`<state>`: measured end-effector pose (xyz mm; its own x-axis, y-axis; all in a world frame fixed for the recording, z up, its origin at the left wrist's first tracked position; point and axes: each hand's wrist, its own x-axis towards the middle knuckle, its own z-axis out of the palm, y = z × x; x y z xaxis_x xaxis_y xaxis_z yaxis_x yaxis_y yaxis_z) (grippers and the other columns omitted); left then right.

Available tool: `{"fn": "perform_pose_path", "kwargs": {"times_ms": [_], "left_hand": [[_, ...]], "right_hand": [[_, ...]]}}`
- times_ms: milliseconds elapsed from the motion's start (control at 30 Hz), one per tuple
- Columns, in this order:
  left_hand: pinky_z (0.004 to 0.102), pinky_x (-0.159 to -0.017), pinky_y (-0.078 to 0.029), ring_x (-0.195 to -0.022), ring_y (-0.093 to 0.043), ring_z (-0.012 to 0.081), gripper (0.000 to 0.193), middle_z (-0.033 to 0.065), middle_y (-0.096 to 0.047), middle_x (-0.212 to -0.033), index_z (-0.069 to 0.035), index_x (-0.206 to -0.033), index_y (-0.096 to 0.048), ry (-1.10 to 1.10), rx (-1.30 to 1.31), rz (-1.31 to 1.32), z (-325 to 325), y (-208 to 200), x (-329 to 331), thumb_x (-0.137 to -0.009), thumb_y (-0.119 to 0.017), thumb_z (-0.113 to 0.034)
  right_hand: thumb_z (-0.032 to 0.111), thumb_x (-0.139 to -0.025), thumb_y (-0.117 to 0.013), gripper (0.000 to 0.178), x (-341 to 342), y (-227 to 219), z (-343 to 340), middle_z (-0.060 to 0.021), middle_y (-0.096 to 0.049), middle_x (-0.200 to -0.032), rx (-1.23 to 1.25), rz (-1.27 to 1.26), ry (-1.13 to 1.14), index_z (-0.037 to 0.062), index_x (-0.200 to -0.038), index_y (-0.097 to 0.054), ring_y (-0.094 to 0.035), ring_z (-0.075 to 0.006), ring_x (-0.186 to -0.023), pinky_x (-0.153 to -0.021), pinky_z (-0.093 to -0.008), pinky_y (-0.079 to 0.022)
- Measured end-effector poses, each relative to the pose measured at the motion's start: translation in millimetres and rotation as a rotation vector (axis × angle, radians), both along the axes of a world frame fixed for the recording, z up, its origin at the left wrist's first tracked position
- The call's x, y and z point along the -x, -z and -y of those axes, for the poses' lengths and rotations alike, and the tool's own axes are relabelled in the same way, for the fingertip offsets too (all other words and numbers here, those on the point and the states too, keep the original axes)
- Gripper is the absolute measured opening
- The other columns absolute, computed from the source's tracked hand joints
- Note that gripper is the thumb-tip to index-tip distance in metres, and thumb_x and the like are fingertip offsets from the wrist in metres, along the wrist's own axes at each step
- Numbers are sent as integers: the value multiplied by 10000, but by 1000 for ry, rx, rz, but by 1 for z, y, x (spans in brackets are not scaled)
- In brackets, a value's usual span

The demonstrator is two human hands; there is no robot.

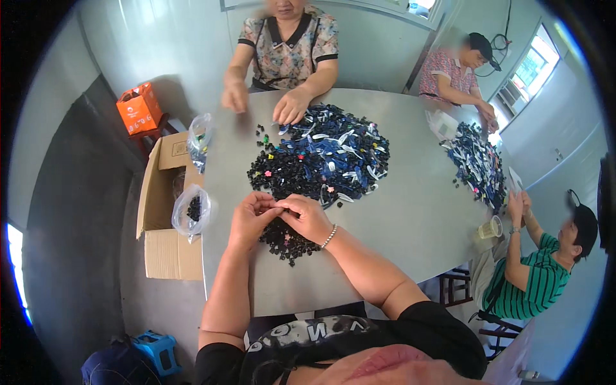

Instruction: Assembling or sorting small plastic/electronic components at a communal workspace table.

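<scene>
My left hand and my right hand meet over the near edge of a big pile. Their thumbs and fingertips are pinched together, and whatever is between them is too small to make out. Beneath and in front of my wrists lies a heap of small black pieces with a few pink ones among them. Just beyond my fingers the pile continues as black pieces, dotted with pink and yellow flower-shaped bits. Farther back and to the right it turns into long blue and white leaf-shaped pieces.
Across the grey table, a person's hand touches the pile. Two people work at a second pile on the right, near a clear plastic cup. At left are plastic bags, a cardboard box and an orange bag.
</scene>
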<state>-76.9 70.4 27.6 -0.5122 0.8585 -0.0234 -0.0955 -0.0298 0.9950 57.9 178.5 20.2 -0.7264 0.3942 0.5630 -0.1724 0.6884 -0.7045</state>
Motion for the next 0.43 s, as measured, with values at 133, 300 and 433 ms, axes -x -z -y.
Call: {"fn": "perform_pose_path", "kwargs": {"times_ms": [133,300,433], "left_hand": [[237,-771,-499,-837,-624,119,259,69,-662,-924,-8,-1021,-588,24,19,-32,1,-2,-4,-793,-710,1],[214,-678,-476,-754,-593,88,158,32,-661,-860,-1,-962,-653,-1,83,-106,9,6,-1,-823,-701,-59],[229,-629,-470,-695,-573,83,151,10,-654,-800,-32,-947,-687,-65,154,-293,16,6,10,-838,-699,-137]], "right_hand": [[16,-786,-667,194,-5,0,2,-73,-625,-820,16,-4,23,64,-974,-656,-602,-216,-658,-570,-305,-476],[35,-784,-684,161,-5,8,7,-79,-624,-812,66,12,96,46,-936,-633,-581,-186,-603,-541,-285,-463],[30,-815,-676,97,10,12,9,-89,-649,-817,102,22,134,36,-909,-650,-627,-165,-653,-598,-257,-497]]}}
